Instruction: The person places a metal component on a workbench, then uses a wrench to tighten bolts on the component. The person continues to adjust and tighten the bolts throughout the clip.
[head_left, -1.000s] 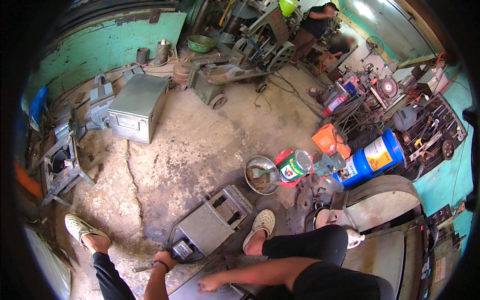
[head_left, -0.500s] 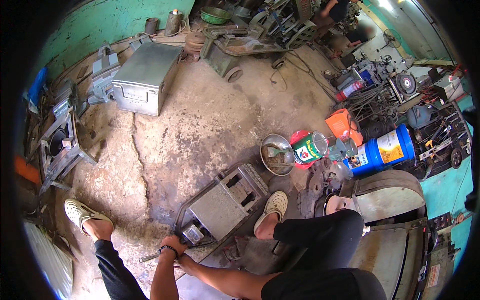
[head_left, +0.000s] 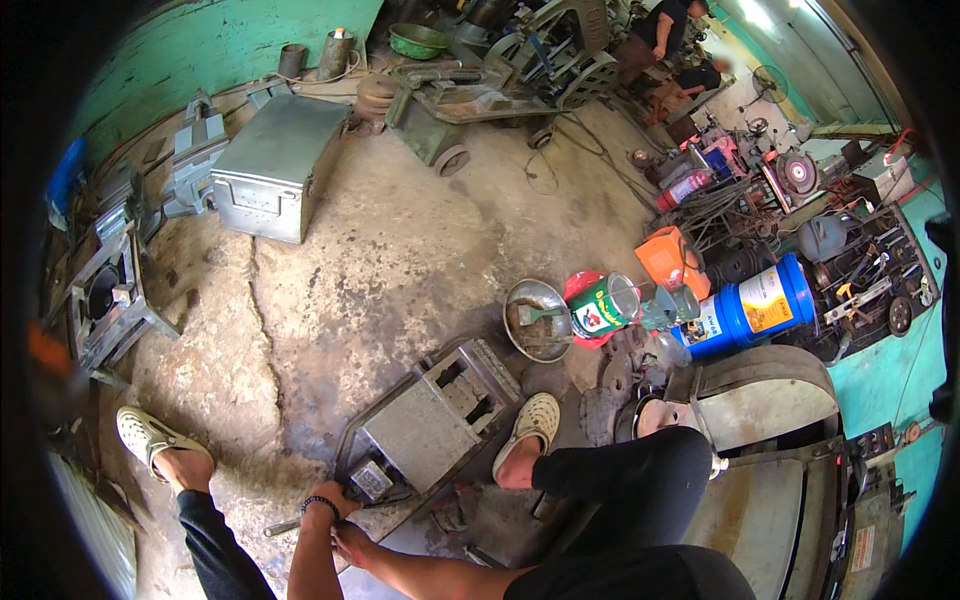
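My left hand (head_left: 336,499), with a dark beaded bracelet at the wrist, is closed at the near corner of a heavy grey machine casting (head_left: 422,432) on the floor. A metal rod (head_left: 283,527) sticks out to the left from under that wrist and seems to run through the grip. Just below, my right hand (head_left: 352,543) has its fingers curled; what they hold, if anything, is hidden. A small silvery block (head_left: 371,480) sits on the casting's near end, beside my left hand.
A metal bowl with a brush (head_left: 540,320), a green can (head_left: 604,306) and blue buckets (head_left: 771,295) stand right of the casting. A grey metal box (head_left: 275,165) and a steel frame (head_left: 122,301) lie left. Two people (head_left: 672,30) are at the far right.
The view has shifted slightly, so the scene sits a little further left. My right hand shows more clearly below the left; both stay at the casting's near corner.
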